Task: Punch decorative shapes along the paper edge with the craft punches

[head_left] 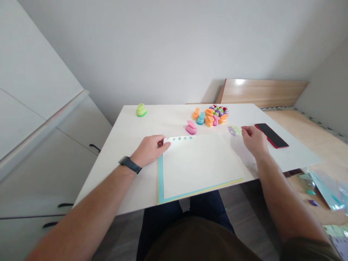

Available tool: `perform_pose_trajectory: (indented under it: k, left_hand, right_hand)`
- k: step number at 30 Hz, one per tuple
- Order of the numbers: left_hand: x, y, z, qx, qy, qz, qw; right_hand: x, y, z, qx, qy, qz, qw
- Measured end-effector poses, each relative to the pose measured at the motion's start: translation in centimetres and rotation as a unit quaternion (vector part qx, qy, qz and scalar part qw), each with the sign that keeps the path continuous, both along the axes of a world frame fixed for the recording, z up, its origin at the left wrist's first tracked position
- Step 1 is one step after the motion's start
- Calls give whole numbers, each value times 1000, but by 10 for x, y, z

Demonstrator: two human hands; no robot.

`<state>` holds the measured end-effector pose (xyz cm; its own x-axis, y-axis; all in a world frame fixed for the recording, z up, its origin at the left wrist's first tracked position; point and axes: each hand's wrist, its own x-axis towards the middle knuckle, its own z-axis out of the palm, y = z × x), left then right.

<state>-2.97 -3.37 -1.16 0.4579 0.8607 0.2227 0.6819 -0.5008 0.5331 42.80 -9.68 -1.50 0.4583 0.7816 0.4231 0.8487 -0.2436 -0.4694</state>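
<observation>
Left fingers [162, 142] together, slightly curled over the top-left corner of the white sheet [199, 166]; no clear clamp, though a small dark bit under the tips may be something held. Can't tell from this angle. Right fingers [246, 132] bunched together, tips just beside the pale green and lilac paper scraps [233, 130]; any pinch is hidden by the hand.

Sheet state: a short row of small punched shapes [179, 138], including a star, runs along the top edge, starting at the left hand. Rest of the sheet is bare. The sheet sits on blue and yellow paper sheets [161, 177], square to the near table edge, with colored margins showing.

Arms: left hand [149, 150] is palm down, forearm reaching in from lower left, black watch [129, 164] on the wrist. Right hand [254, 141] is raised over the sheet's far-right corner, forearm coming up from lower right.

Farther out on the white table [108, 174]: pink lever punch [191, 127], orange and blue punches in a cluster [210, 116], lone green punch [141, 110], red-cased phone [271, 135] face down or dark. Plastic sleeves [327, 190] lie off the table to the right.
</observation>
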Motion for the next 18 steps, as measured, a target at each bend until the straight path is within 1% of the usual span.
perform_pose_trajectory:
  k: [3,5,8,10,12,14,15,16,17,18]
  left_hand:
    - [-2,-1,-1,-6,-8,8,1000]
    - [-4,-1,-2,-3,-1,17,1000]
    - [-5,-2,-2,8,5,33,999]
    - [-7,-2,2,13,-5,56,998]
    - [-11,-4,10,24,-22,96,995]
    - [-21,-15,22,45,-49,137,988]
    - [-28,-25,27,56,-67,151,985]
    - [-38,-40,30,70,-83,165,980]
    - [-50,-57,31,85,-89,185,975]
    - [-65,-79,27,97,-85,212,969]
  right_hand:
    - [-23,-45,5,78,-23,15,997]
    - [-40,-79,1,115,-47,19,992]
    - [-58,-127,-19,170,-62,0,984]
    - [-65,-157,-40,176,-62,-22,982]
    - [-67,-186,-65,159,-42,-50,985]
    - [-66,-214,-93,82,-2,-61,995]
    - [-64,-227,-109,9,32,-49,998]
    - [-62,-240,-125,-42,59,-48,996]
    - [-60,-251,-143,-76,82,-52,992]
    - [-57,-262,-161,-109,100,-45,988]
